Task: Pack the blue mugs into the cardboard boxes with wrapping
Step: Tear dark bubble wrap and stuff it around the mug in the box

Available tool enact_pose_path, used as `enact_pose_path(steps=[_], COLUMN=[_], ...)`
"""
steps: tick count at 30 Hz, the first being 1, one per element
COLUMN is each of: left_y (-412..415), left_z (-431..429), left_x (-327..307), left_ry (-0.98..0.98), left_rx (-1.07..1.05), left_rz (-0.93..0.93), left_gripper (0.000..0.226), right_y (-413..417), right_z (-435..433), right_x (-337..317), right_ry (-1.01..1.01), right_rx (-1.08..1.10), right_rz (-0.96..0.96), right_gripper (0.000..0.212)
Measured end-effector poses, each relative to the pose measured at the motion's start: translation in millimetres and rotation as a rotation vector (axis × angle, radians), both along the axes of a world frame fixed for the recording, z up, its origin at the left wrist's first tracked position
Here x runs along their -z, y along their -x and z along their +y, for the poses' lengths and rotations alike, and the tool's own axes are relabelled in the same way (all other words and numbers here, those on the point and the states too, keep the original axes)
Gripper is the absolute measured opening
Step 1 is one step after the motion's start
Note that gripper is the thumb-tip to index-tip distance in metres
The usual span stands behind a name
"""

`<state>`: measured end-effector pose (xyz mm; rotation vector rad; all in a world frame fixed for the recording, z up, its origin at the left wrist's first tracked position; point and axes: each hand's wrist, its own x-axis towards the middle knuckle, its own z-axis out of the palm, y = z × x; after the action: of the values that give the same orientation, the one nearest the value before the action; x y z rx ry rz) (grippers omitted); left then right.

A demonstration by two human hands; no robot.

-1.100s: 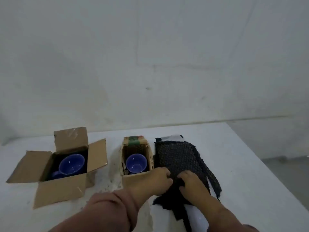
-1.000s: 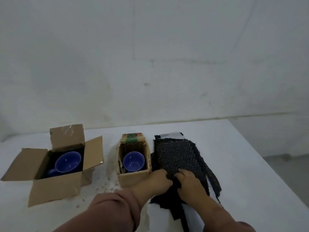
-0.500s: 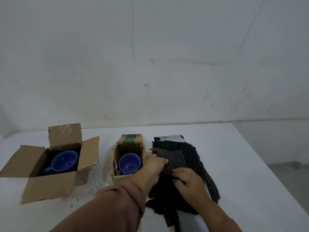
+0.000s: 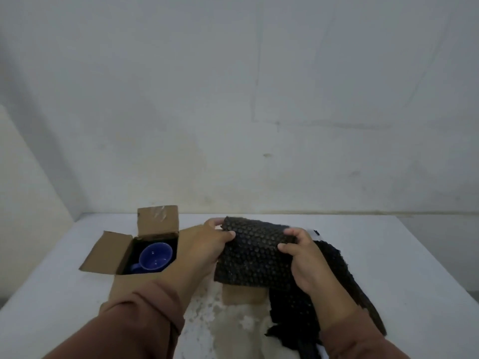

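Note:
A sheet of black bubble wrap (image 4: pixel 255 257) is held up above the table between both hands. My left hand (image 4: pixel 207 244) pinches its upper left corner and my right hand (image 4: pixel 302 257) grips its right edge. The raised sheet hides most of the small cardboard box (image 4: pixel 245 294), of which only the front wall shows, and the mug in it is hidden. At the left a bigger cardboard box (image 4: pixel 124 255) stands with flaps open and a blue mug (image 4: pixel 155 256) inside on dark padding.
More black bubble wrap (image 4: pixel 334 283) lies in a pile on the white table (image 4: pixel 401 255) to the right of the small box. White crumbs are scattered in front of the boxes. A pale wall stands right behind the table.
Both hands have lifted one sheet of bubble wrap off the pile and brought it up over the small box, which now is mostly covered. The camera has shifted right.

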<state>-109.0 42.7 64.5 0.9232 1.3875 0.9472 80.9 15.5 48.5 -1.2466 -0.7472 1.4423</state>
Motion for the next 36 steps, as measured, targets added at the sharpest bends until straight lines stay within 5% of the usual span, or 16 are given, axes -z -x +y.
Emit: enact_pose_path(steps=[3,8,12,14,19,22,25,27,32,36], left_y=[37.4,71.0,80.6,79.2,63.3,62.2,64.0,65.4,71.1,83.0], left_z=[1.9,-4.6,-4.1,-3.6,-1.4,1.3,-0.4,-2.3,-6.0,-9.8], left_x=[0.0,-4.0,-8.7,-12.2,-20.3,-20.1,-14.4,-11.7,-9.3,-8.9], left_ry=[-0.096,-0.155,-0.324,-0.395,-0.415,-0.313,-0.089,-0.033,0.029,0.111], left_rx=[-0.023,0.279,0.279,0.335,0.493,0.339,0.242,0.228,0.209,0.229], left_rz=[0.148,0.305,0.956,1.057,0.826,0.542,0.03,-0.058,-0.229,-0.312], left_gripper=[0.063,0.035,0.012,0.019,0.018,0.007,0.01,0.011,0.017,0.038], right_y=[21.1,50.0,66.1,71.3,79.5,74.1,75.2,77.0,74.2,71.4], right_z=[2.6,8.3,18.7,23.0,27.9,21.4,9.6,7.2,6.5,5.2], right_x=[-8.2,-20.9,-29.1,-34.2,-42.5,-38.6,-21.6,-9.8,-13.8,-20.3], right_ry=[-0.078,-0.206,-0.326,-0.343,-0.394,-0.227,0.012,0.027,-0.065,-0.163], right_rx=[-0.085,-0.23,-0.228,-0.254,-0.224,-0.053,-0.241,-0.324,-0.239,-0.321], right_rz=[-0.176,-0.725,-1.116,-1.209,-1.175,-0.718,-0.077,0.055,-0.037,-0.41], right_gripper=[0.037,0.038,0.014,0.01,0.02,0.056,0.051,0.049,0.024,0.053])
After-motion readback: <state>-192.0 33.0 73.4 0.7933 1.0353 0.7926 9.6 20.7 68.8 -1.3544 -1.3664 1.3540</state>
